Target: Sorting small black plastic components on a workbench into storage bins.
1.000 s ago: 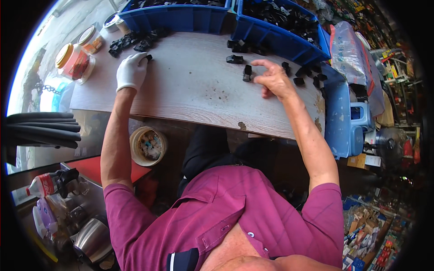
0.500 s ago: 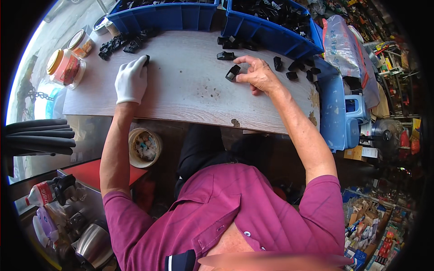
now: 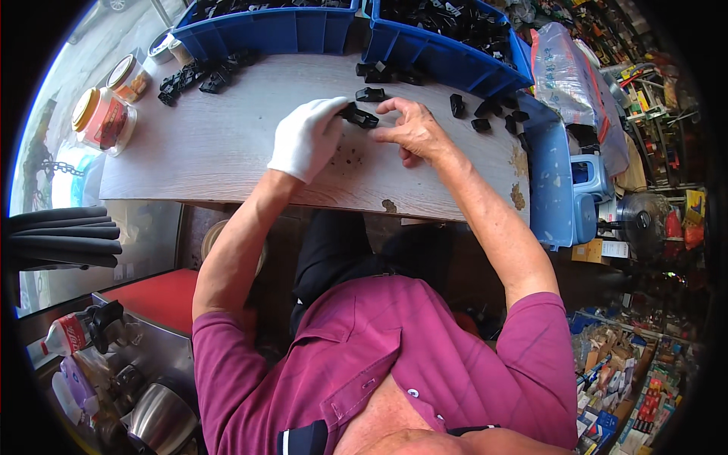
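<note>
My left hand (image 3: pixel 307 139), in a white glove, is over the middle of the table with thumb and fingers closed on a small black plastic part (image 3: pixel 362 118). Whether one piece or two joined pieces are in its grasp, I cannot tell. Bare, my right hand (image 3: pixel 413 133) is just right of that part, its thumb and index finger spread around the part's right end without a visible grip. Another black part (image 3: pixel 371 94) lies on the table just beyond the fingertips.
Loose black parts lie at the far left (image 3: pixel 182 80) and on the right (image 3: pixel 481 123) of the wooden table (image 3: pixel 227 152). Two blue bins (image 3: pixel 265 32) of black parts stand along the back. Lidded jars (image 3: pixel 102 117) line the left edge; a light-blue container (image 3: pixel 550 174) adjoins the right.
My left hand has moved right from the table's left side to the middle, meeting the part by my right hand. My right fingers have shifted slightly left and no longer pinch visibly.
</note>
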A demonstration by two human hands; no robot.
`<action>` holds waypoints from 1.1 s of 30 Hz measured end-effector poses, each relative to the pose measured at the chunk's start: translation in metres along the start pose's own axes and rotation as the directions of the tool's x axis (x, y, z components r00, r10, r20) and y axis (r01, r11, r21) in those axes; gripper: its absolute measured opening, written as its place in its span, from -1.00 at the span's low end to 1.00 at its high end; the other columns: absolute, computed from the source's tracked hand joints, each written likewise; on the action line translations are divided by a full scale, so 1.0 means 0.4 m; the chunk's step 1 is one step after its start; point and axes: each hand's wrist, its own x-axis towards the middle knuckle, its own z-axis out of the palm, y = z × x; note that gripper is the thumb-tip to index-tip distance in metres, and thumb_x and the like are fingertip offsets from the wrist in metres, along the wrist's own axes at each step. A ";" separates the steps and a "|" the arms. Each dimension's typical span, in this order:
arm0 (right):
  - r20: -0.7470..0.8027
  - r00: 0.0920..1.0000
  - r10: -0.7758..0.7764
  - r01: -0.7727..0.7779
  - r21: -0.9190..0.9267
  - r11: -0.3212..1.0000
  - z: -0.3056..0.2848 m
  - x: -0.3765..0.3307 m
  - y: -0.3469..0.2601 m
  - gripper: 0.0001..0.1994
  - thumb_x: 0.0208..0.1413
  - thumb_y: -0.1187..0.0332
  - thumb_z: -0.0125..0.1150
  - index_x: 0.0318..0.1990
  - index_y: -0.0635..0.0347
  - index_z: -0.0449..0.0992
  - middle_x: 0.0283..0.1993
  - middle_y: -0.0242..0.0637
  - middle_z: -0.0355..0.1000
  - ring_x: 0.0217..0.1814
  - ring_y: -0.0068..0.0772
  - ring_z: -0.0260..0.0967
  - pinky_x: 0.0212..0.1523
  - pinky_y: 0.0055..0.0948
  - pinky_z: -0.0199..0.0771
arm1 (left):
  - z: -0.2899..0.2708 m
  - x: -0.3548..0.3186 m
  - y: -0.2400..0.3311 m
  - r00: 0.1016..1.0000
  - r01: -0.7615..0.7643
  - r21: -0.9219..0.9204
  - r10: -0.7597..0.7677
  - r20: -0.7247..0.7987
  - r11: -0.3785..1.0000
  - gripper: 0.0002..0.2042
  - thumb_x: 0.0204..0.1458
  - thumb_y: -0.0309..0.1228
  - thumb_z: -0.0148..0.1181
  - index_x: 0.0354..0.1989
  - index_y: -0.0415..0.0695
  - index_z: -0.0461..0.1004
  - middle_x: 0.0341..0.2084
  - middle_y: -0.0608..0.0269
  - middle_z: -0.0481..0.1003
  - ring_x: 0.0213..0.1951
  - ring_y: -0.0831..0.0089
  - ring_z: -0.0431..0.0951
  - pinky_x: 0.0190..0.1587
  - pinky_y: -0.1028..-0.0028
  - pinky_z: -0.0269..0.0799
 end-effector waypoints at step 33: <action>-0.050 0.996 -0.078 0.077 -0.015 0.997 0.011 -0.004 0.038 -0.71 0.01 0.38 0.42 -0.08 0.13 0.59 -0.67 -0.53 0.28 -0.74 -0.63 0.25 -0.77 -0.50 0.29 | -0.052 0.014 -0.010 0.974 -0.215 0.177 0.225 -0.039 0.960 -0.68 -0.03 -0.55 0.18 -0.05 -0.11 0.62 -0.15 -0.01 0.59 -0.10 -0.07 0.58 0.00 0.09 0.52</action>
